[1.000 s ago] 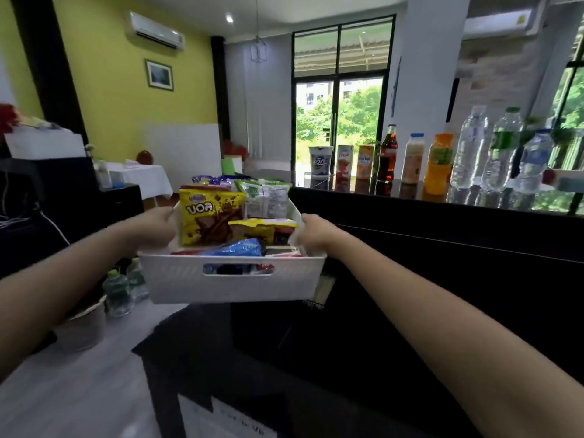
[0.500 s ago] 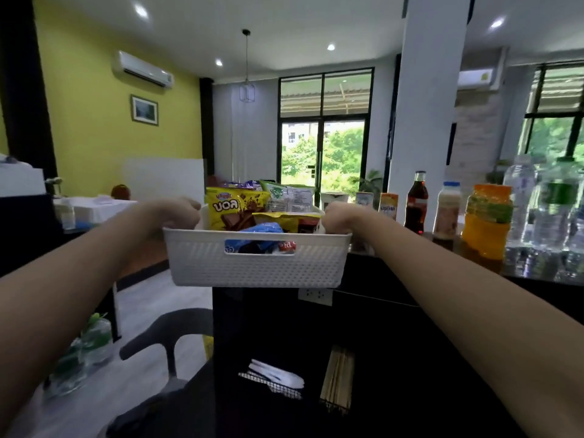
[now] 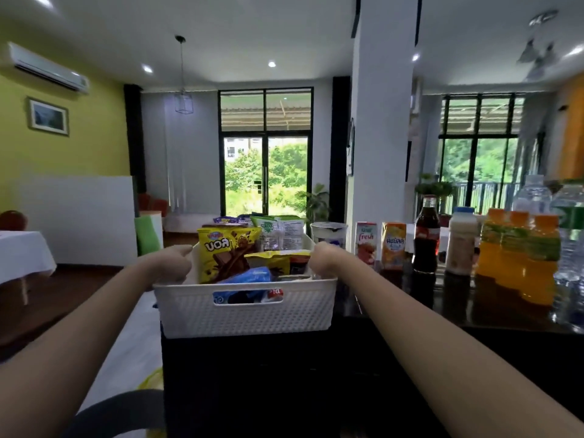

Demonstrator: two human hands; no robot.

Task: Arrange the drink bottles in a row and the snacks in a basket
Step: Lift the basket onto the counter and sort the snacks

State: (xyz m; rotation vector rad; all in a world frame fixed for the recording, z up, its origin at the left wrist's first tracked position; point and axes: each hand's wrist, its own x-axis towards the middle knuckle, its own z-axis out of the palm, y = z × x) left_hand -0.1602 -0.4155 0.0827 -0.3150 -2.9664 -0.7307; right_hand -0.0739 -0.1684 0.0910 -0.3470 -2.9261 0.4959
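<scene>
Since a moment earlier the basket (image 3: 243, 314) had come up level with the counter top and nearer the drinks, and the person's arms had stretched out further. The left hand (image 3: 172, 263) was curled over the basket's left rim and the right hand (image 3: 322, 259) over its right rim, both closed tight on the plastic. The fingertips were hidden from me.

Between the two hands the snacks stood heaped above the rim. A yellow chocolate packet (image 3: 226, 254) was upright at the back and a blue packet (image 3: 249, 275) lay toward the front handle slot. The basket sat at the very end of the black counter (image 3: 410, 314). I could not tell whether its base was touching the top or hanging just over it.

Out past the right hand ran the row of drinks: a white cup (image 3: 328, 237) closest, two cartons (image 3: 379, 245), a cola bottle (image 3: 426, 238), a milky bottle (image 3: 461, 245), orange bottles (image 3: 518, 257) and water bottles (image 3: 565, 235).

To my eye the danger lay at that counter end. Let go with the base overhanging and the basket might tip and spill its packets. Push it toward the right hand's side and it might topple the cup and cartons
</scene>
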